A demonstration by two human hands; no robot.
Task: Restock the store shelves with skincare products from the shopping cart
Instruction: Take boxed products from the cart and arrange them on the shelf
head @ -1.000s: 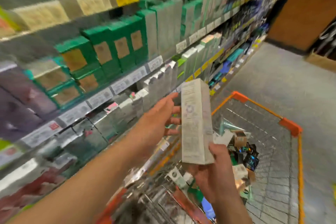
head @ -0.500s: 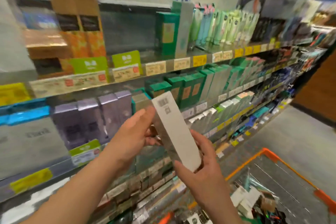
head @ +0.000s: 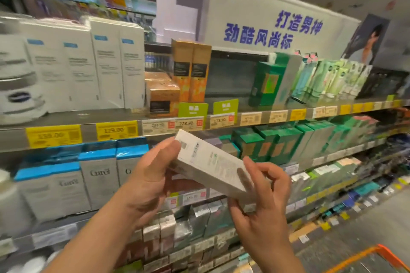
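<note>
Since a moment ago we have tilted the long white cardboard box (head: 213,163) flatter; our left hand (head: 153,175) grips its upper end, right hand (head: 264,201) pinches the lower.

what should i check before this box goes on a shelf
1. Hold on the white box: ok, left hand grips its upper end, right hand pinches its lower end.
2. Box orientation: not ok, tilted with the barcode side up, not upright like the stock.
3. Matching product on the shelves: cannot tell, the box's front is hidden.
4. Free slot: ok, there is an open gap on the top shelf between the orange boxes and the green boxes.
5. Path to that gap: ok, nothing in front of it.
</note>
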